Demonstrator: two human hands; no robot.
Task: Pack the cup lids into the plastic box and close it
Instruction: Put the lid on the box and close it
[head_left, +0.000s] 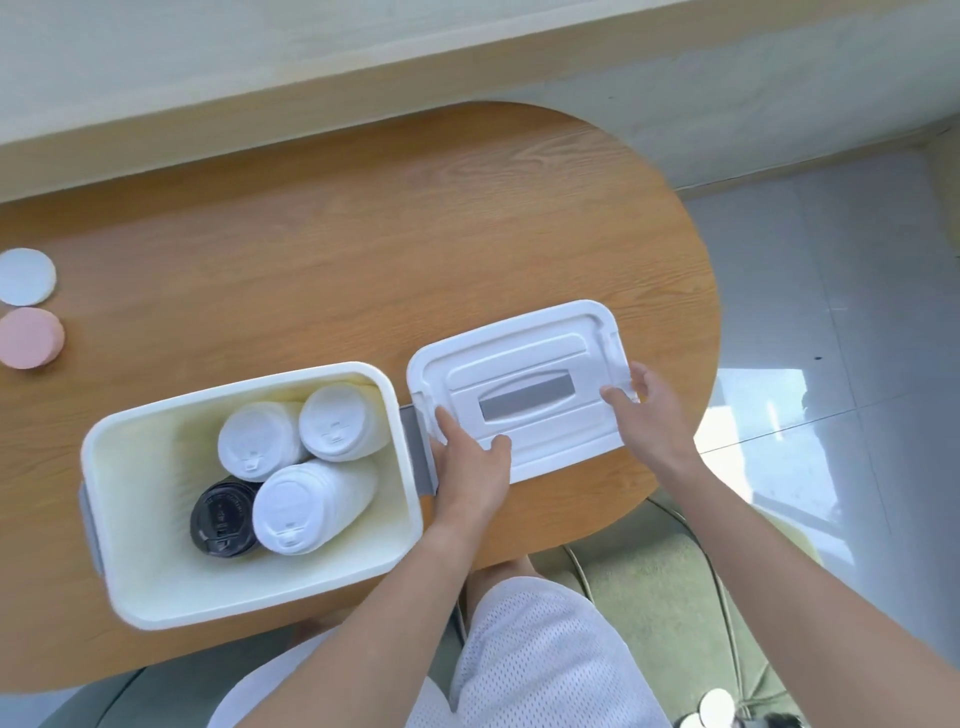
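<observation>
**A:** So what's in the box (156, 597) lower left?

**B:** Four lid stacks: three white (306, 506), one black (223, 519). Both hands grip the box lid (519, 384) mid-frame, left hand (472, 467) and right hand (654, 410) at opposite ends. Two discs, white (23, 276) and pink (28, 338), far left.

Cup lids (291, 467) in box (156, 597), cover (540, 353) right

This is looking like a room in a home. A person is sitting at a wood table (363, 234) with a round end, wearing white shorts (524, 649). A green soft seat (649, 623) is showing at 5 o'clock. Shiny grey floor tiles (831, 312) are lying at 3 o'clock. A pale wall (260, 62) is running along 12 o'clock.
</observation>
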